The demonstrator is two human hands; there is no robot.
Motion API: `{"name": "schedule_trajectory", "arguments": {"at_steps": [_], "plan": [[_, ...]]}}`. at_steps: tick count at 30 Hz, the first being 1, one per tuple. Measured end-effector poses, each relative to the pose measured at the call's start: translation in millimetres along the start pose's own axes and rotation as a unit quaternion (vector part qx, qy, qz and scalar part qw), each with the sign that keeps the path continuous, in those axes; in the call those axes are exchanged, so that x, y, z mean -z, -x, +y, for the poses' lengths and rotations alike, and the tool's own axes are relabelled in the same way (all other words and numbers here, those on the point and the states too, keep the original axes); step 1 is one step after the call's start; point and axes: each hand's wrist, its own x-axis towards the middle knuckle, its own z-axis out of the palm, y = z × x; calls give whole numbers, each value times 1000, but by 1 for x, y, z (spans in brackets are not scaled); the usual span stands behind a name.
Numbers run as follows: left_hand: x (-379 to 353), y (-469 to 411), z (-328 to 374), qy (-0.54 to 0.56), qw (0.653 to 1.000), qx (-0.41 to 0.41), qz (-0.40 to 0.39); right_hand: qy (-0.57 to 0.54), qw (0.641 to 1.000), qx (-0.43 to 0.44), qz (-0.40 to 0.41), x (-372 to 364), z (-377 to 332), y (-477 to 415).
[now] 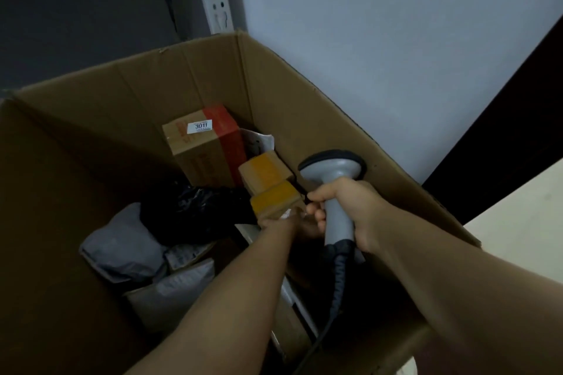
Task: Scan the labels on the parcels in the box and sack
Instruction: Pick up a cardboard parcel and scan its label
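Okay, both your arms are down inside the box (304, 119), and your right hand (353, 207) is wrapped firmly round the handle of the scanner (332, 166), fingers curled at the front where a trigger would likely sit, so you look ready to fire. The scanner head stands upright at centre right of the frame with its back to you. As far as I can judge, the window points off toward the far wall rather than at any label. Its cable (338, 277) trails down between your forearms, so watch that it doesn't snag. Your left hand (278, 224) is pressed up against the near end of the small yellow-taped parcel (275, 198) at mid frame, just left of the scanner. It's blurred and the fingers are hidden, so I cannot tell whether you've actually gripped it or are only steadying it. My guess is you're turning it to bring its label round, since none shows on the faces toward you. Behind it, upper centre, a red-sided carton (204, 149) leans on the back wall with its white label (199, 126) facing up, an easy read. A black bag (195, 210) and grey mailers (122, 246) lie at lower left, labels not visible. No sack in view.
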Motion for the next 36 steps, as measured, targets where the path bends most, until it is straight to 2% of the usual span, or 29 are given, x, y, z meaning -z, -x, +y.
{"name": "schedule_trajectory", "arguments": {"at_steps": [3,6,8,11,18,20,22,25,27,30,33,36], "plan": [[12,22,-2,134,989,29,-54,10,1000,12,8,2,2,6],[36,51,-5,235,972,26,12,24,999,28,22,4,2,20],[62,78,-1,255,965,-3,68,6,998,50,27,2,-2,35],[93,131,10,256,959,-51,107,-53,994,94,23,-9,-13,66],[119,276,25,202,962,-168,78,-33,979,177,-90,-69,-31,182],[122,311,26,297,933,-194,57,-28,974,200,-104,-80,-30,207],[129,349,24,427,875,-217,74,-53,968,220,-111,-88,-29,235],[143,397,15,514,821,-222,114,-88,954,259,-121,-99,-28,270],[149,431,5,528,811,-217,129,-70,947,293,-112,-107,-25,294],[149,468,-7,511,829,-188,130,-52,935,336,-103,-119,-23,317],[148,491,-24,533,810,-214,122,-70,915,378,-121,-132,-23,342],[145,502,-40,528,804,-266,67,-90,899,399,-159,-141,-23,360]]}}
